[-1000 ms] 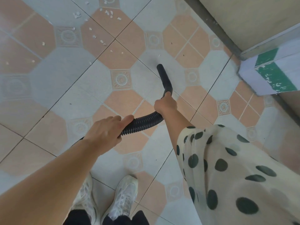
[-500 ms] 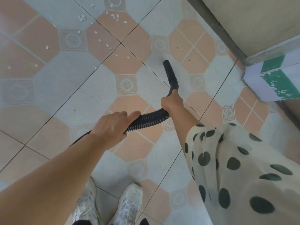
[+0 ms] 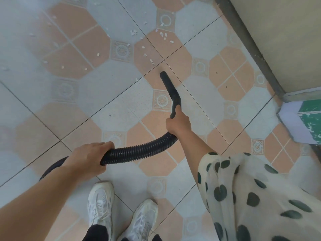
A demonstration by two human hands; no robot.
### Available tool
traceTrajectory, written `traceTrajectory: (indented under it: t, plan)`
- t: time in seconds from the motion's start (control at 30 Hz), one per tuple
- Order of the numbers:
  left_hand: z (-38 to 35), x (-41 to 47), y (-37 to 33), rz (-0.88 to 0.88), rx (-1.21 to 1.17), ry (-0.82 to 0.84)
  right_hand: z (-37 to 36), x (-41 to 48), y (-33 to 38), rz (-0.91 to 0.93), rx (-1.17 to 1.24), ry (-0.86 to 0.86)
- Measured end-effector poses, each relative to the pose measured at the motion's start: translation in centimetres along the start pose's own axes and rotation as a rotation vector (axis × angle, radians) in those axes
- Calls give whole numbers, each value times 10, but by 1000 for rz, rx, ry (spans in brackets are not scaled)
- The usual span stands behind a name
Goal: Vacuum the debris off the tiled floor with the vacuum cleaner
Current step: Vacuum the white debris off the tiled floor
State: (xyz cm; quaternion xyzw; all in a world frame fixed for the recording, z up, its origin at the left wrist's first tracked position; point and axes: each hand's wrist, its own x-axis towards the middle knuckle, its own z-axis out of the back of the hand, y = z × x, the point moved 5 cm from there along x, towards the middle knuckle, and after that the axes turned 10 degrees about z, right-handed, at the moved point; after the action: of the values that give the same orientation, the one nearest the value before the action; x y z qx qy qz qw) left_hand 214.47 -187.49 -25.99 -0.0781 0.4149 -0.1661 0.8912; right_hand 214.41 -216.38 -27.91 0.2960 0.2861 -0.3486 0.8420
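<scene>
Two hands share the load here. My right hand [image 3: 178,123] is wrapped round the bent rear end of the rigid black nozzle [image 3: 171,91], because that is where I can steer the tip. My left hand [image 3: 88,157] is curled round the ribbed hose [image 3: 139,151] further back, which takes up the slack so the hose arcs between the two grips and does not drag on the tiled floor [image 3: 121,108]. Behind the left wrist the hose runs on towards the lower left. The cleaner's body is out of view.

The nozzle points away from me and slightly left, with its mouth down near a grout crossing. I cannot tell whether it touches the tile. The debris [image 3: 163,34], small white chips, lies just beyond the tip and is scattered further up and to the left. The nearest few bits are close ahead of the mouth. I judge the aim is set for a forward push into that cluster, with most of the mess still to collect.

My white shoes [image 3: 121,216] stand well behind the working end, clear of the chips. The spotted sleeve [image 3: 251,197] hangs off the right arm. The wall [image 3: 278,32] and a green-and-white box [image 3: 305,122] close off the right side, which is why the sweep has to go leftward.
</scene>
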Motion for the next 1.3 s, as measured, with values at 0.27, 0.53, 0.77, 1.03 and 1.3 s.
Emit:
traceTrajectory:
  t: [0.27, 0.53, 0.77, 1.03, 1.3]
  plan:
    - [23, -18, 63, -28, -48, -199, -34, -17, 38, 55, -124, 95]
    - [53, -34, 87, -128, -32, -279, -44, -40, 59, 62, -67, 169]
    - [96, -29, 79, -183, -30, -394, -15, -31, 84, 12, -21, 75]
    - [119, -18, 69, -95, -81, -378, 13, -2, 113, -14, -113, 109]
    - [132, 13, 64, -13, -90, -321, 23, 39, 134, 111, -172, 153]
